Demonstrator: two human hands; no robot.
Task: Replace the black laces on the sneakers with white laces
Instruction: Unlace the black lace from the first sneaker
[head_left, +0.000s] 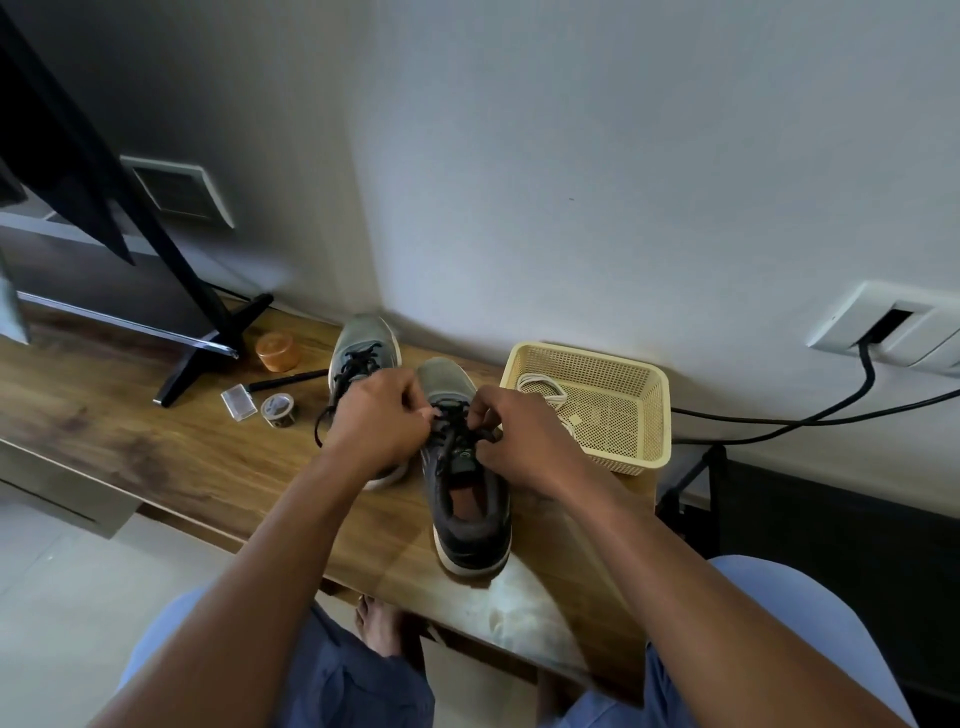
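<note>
On the wooden table (130, 415), the near sneaker (462, 488) stood toe toward the wall, and both hands worked its black lace (457, 431). The left hand (379, 421) pinched the lace at the eyelets; the right hand (511, 441) had its fingers curled round a loose end. The far sneaker (358, 348) sat just left, partly behind the left hand, black lace untouched. The white laces (540, 387) lay coiled in the yellow basket (644, 415) to the right. A hard tug could likely have tightened a knot instead of freeing it, or dragged the unbraced shoe toward the table's near edge; a frayed tip might have snagged in an eyelet.
</note>
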